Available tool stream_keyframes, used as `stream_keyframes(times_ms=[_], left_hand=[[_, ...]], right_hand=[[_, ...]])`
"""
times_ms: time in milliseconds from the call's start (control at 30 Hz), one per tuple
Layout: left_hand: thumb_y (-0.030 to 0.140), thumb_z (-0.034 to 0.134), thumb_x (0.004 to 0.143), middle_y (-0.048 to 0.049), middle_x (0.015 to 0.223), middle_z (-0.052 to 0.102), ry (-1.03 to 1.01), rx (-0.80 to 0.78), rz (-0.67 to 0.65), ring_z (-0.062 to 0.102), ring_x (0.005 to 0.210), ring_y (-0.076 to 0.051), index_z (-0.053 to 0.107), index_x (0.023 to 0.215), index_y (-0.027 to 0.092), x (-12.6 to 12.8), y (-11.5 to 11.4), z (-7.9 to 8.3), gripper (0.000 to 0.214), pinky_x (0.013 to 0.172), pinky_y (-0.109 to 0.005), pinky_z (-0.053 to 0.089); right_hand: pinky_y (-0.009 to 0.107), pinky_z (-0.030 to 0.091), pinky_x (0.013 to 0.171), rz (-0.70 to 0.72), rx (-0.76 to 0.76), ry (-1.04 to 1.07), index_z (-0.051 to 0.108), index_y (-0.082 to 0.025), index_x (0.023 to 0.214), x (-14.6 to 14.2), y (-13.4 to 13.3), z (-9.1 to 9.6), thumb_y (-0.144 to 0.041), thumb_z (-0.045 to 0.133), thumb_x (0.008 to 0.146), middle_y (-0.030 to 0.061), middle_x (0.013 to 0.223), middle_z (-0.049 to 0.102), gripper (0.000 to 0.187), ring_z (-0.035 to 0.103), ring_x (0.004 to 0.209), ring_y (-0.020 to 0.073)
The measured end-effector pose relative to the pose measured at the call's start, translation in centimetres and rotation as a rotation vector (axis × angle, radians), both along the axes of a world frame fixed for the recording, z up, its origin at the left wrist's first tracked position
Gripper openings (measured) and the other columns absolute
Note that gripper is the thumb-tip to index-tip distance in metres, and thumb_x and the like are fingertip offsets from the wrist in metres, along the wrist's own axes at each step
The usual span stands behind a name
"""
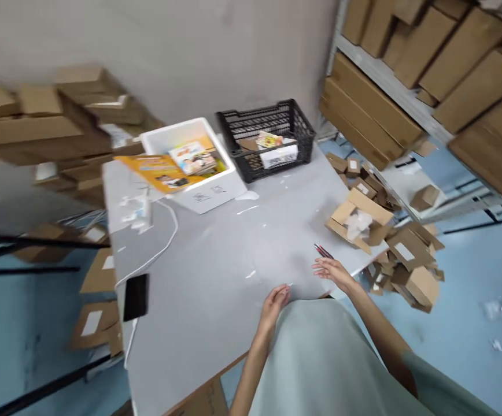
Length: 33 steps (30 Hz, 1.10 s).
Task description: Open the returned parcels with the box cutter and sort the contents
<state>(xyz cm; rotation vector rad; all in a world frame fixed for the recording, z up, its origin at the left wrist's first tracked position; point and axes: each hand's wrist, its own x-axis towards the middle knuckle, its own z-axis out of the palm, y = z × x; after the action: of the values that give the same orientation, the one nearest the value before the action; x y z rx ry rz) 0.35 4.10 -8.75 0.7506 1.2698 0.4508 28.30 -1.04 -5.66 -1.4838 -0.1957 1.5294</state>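
My left hand (274,306) is at the near edge of the grey table (216,260), against my shirt. Its fingers are curled together, and a tiny whitish bit shows at the tips, too small to name. To its right, my right hand (332,273) hovers over the table's edge with fingers stretched out and nothing in them. Just beyond those fingers lie dark pens (323,251). An open cardboard box (359,221) with crumpled pale packing inside stands at the table's right corner.
At the back stand a white foam box (203,193) holding printed packs and an orange sheet, and a black plastic crate (268,141). A phone (136,297) and white cable (170,237) lie left. Cardboard boxes fill the shelves (390,75) and floor at right.
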Motion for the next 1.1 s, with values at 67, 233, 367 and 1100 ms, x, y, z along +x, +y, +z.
stream_keyframes(times_ms=[67, 233, 367, 1100], left_hand=[[0.076, 0.094, 0.060, -0.0214, 0.137, 0.080, 0.007, 0.022, -0.118, 0.079, 0.123, -0.038, 0.079, 0.118, 0.020, 2.1, 1.3, -0.2, 0.083, 0.114, -0.052, 0.058], [0.075, 0.091, 0.069, -0.0208, 0.142, 0.076, 0.033, 0.124, -0.311, 0.076, 0.127, -0.037, 0.075, 0.125, 0.021, 9.7, 6.0, -0.6, 0.079, 0.117, -0.057, 0.057], [0.060, 0.085, 0.089, -0.0184, 0.160, 0.063, 0.075, 0.222, -0.325, 0.064, 0.147, -0.034, 0.066, 0.146, 0.027, 18.3, 10.5, 0.0, 0.069, 0.121, -0.053, 0.055], [0.047, 0.072, 0.103, -0.0147, 0.158, 0.067, 0.076, 0.624, -0.748, 0.058, 0.153, -0.033, 0.073, 0.143, 0.022, 43.3, 7.6, 2.5, 0.047, 0.132, -0.047, 0.043]], right_hand=[[0.038, 0.064, 0.094, -0.096, 0.010, -0.004, 0.079, -0.022, 0.115, 1.8, -2.5, 0.1, -0.045, 0.084, 0.092, 0.0123, 0.117, 0.087, 0.033, 0.085, 0.093, 0.0226], [0.044, 0.065, 0.096, -0.424, -0.007, -0.075, 0.078, -0.023, 0.114, 6.5, -9.6, -1.0, -0.055, 0.090, 0.081, 0.0131, 0.120, 0.085, 0.048, 0.084, 0.096, 0.0271], [0.049, 0.062, 0.109, -0.673, -0.039, -0.188, 0.073, -0.023, 0.133, 10.2, -12.5, -2.0, -0.061, 0.090, 0.077, 0.0149, 0.141, 0.077, 0.070, 0.078, 0.124, 0.0321], [0.053, 0.017, 0.144, -0.871, 0.067, -0.436, 0.079, -0.030, 0.139, 20.1, -11.9, -3.1, -0.076, 0.065, 0.098, 0.0051, 0.168, 0.062, 0.063, 0.023, 0.176, 0.0253]])
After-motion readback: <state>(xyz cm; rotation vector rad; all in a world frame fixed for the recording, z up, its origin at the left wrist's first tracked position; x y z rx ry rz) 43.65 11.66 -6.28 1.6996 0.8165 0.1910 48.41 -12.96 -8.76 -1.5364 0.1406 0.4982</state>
